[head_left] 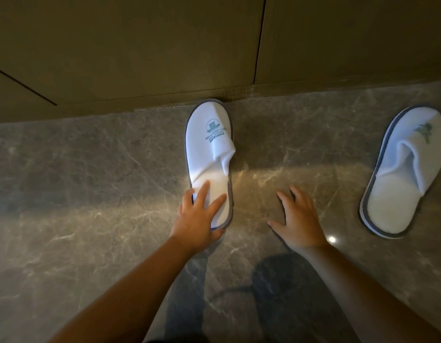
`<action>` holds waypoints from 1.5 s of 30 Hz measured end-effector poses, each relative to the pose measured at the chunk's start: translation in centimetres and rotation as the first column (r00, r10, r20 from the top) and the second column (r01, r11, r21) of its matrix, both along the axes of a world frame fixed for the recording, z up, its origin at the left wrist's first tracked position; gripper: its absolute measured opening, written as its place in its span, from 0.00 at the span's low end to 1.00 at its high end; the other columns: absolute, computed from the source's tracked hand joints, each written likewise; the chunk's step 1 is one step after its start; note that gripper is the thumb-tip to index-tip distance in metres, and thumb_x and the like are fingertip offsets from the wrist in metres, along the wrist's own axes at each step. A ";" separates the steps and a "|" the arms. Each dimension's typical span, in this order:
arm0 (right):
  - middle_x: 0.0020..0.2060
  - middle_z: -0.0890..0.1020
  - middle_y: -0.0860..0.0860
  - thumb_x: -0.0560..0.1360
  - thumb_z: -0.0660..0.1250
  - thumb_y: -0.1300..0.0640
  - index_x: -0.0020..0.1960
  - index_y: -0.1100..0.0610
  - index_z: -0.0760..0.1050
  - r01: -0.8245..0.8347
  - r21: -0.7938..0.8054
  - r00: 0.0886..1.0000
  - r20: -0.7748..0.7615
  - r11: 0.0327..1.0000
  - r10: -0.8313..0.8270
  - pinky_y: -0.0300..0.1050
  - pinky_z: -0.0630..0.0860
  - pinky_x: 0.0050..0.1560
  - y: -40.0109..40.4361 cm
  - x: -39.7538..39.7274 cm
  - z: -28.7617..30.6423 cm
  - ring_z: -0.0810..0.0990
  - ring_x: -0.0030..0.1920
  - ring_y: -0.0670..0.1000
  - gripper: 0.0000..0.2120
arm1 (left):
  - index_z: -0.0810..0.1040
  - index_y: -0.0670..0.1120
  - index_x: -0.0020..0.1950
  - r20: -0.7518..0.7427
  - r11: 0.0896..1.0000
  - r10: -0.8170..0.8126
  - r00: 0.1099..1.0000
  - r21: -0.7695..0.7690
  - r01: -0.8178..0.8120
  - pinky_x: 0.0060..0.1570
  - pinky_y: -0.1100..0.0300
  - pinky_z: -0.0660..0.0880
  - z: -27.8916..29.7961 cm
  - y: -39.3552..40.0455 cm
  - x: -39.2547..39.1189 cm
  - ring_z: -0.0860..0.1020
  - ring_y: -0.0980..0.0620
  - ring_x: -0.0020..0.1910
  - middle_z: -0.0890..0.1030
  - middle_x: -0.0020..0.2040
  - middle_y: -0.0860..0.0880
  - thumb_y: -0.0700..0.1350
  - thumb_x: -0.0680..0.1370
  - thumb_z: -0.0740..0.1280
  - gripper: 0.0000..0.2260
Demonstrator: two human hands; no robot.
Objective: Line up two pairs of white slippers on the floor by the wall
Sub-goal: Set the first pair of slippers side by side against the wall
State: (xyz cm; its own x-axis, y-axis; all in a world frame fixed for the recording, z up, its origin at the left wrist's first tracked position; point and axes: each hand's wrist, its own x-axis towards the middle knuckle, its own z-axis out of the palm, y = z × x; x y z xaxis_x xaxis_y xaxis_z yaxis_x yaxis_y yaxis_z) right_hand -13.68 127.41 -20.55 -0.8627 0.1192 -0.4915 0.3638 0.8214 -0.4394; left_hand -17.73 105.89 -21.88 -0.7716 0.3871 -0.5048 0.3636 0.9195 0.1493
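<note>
I am pressing my left hand (198, 216), fingers spread flat, on the heel of the white terry slipper with the grey-edged sole (209, 154), its toe at the olive panelled wall (140, 45), while my right hand (297, 221) is hovering open and empty above the grey marble floor (90, 194), and a careless shove is risking skewing this slipper while the second white slipper (400, 174) is lying tilted well apart to the right.

On the middle slipper (209, 154), near the centre of the frame, you can see a green building emblem with green lettering beneath it, too blurred to read surely. The right slipper (400, 169), at the right edge, bears a green mark you cannot read.
</note>
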 end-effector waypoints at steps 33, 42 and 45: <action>0.71 0.58 0.61 0.62 0.75 0.53 0.71 0.55 0.53 0.363 -0.040 0.917 -0.160 0.931 -0.364 0.59 0.63 0.68 0.1 3.1 -1.5 0.57 0.69 0.62 0.45 | 0.52 0.50 0.72 0.001 0.996 0.034 0.999 0.078 -0.034 0.71 0.44 0.51 1.7 1.6 -0.9 0.48 0.41 0.74 0.49 0.76 0.44 0.58 0.68 0.67 0.38; 0.74 0.52 0.61 0.65 0.72 0.48 0.73 0.54 0.49 0.380 0.045 0.921 -0.109 0.924 -0.373 0.58 0.58 0.70 -1.5 0.8 -1.6 0.54 0.71 0.62 0.45 | 0.47 0.52 0.72 0.047 0.997 0.020 0.999 0.069 -0.023 0.72 0.44 0.50 0.8 0.7 -1.0 0.44 0.42 0.73 0.45 0.76 0.45 0.59 0.68 0.67 0.40; 0.72 0.55 0.61 0.64 0.73 0.47 0.72 0.55 0.51 0.421 0.046 0.903 -0.119 0.906 -0.413 0.58 0.60 0.68 -2.3 0.4 -1.5 0.56 0.70 0.62 0.45 | 0.48 0.51 0.72 0.026 0.997 0.011 1.000 0.080 -0.013 0.72 0.45 0.49 0.6 0.4 -0.9 0.44 0.43 0.74 0.46 0.76 0.45 0.60 0.69 0.66 0.39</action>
State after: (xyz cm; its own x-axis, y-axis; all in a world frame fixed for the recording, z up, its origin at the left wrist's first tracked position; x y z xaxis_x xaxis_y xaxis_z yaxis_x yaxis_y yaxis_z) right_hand -13.26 125.08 -22.02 -0.7722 0.5097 -0.3794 0.6352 0.6341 -0.4410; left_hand -18.68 106.34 -21.27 -0.7633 0.4184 -0.4923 0.3481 0.9083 0.2321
